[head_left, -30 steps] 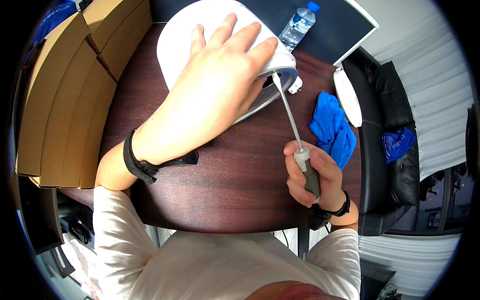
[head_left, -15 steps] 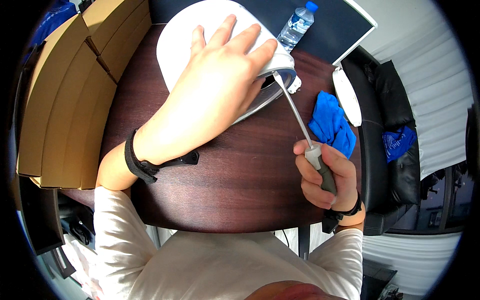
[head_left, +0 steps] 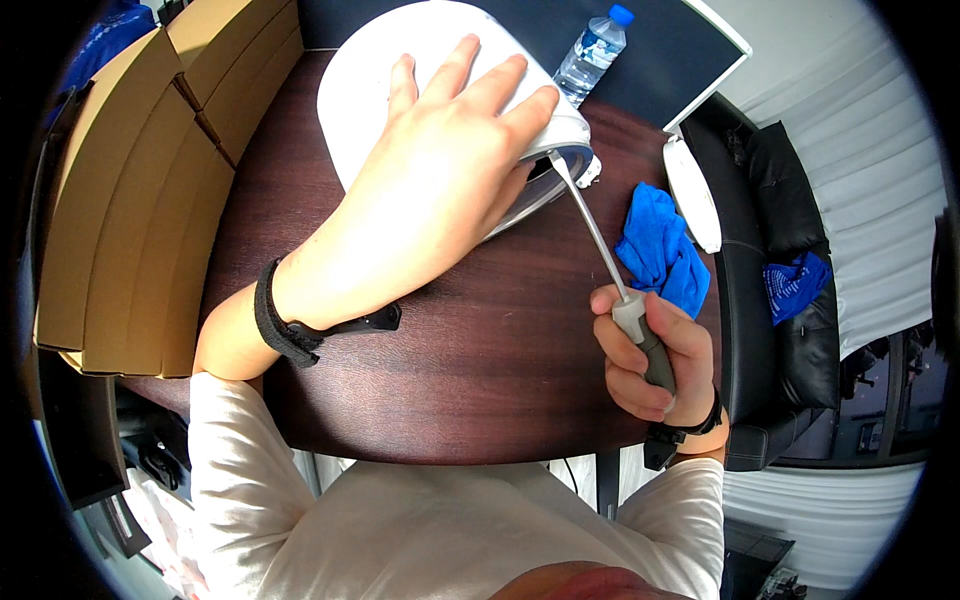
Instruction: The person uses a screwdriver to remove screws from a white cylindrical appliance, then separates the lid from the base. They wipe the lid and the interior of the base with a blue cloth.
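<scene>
Screwdriver (head_left: 645,345) at the rim of a white casing (head_left: 355,95)

Casing and tool meet at the far side of the bench (head_left: 430,370), in front of a dark panel (head_left: 672,50). The casing is rounded, its open end turned toward the right and the near edge. The screwdriver's tip is at the upper edge of that opening; whether it sits in a slot or merely rests there cannot be told. The shaft slants down and right to a grey handle, a line that probably leaves room to work the tip without crossing the other arm.

The left hand (head_left: 445,175) lies flat over the casing, fingers spread wide, palm down, gripping nothing; the thumb side reaches down by the opening. This broad press seems meant to keep the casing from sliding or tipping. The right hand (head_left: 688,345) is clenched around the handle, fingers curled beneath and thumb along it, a hold that likely suits twisting or levering.

Just beside the opening lies a small white piece (head_left: 593,170). A water bottle (head_left: 592,55) stands behind, near the casing. Farther right are a crumpled blue cloth (head_left: 655,235) and, next to it, a white oval part (head_left: 692,195). Cardboard boxes (head_left: 145,220) line the left side; a black sofa (head_left: 748,300) is beyond the right edge.
</scene>
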Demonstrator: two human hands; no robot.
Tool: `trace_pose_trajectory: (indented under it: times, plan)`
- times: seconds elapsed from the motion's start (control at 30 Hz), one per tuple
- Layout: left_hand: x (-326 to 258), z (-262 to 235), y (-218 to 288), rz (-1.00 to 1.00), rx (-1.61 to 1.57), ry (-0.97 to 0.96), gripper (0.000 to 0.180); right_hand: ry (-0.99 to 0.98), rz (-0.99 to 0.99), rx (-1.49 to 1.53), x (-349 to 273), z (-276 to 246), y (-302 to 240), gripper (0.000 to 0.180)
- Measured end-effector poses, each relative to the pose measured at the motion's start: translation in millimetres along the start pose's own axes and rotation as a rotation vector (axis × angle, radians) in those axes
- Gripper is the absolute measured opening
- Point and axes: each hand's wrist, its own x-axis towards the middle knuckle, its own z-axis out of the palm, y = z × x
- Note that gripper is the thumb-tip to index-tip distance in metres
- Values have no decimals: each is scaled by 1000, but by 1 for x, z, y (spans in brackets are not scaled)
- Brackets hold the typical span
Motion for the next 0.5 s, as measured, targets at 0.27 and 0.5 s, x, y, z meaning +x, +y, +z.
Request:
trace_pose_trajectory:
  times: [0.27,0.5]
  plan:
    - [0,0,0,2,6,-4,57,-25,-6,19,0,-3,0,48]
    - [1,-2,1,10,10,-13,57,-8,-9,-3,-1,-1,-2,49]
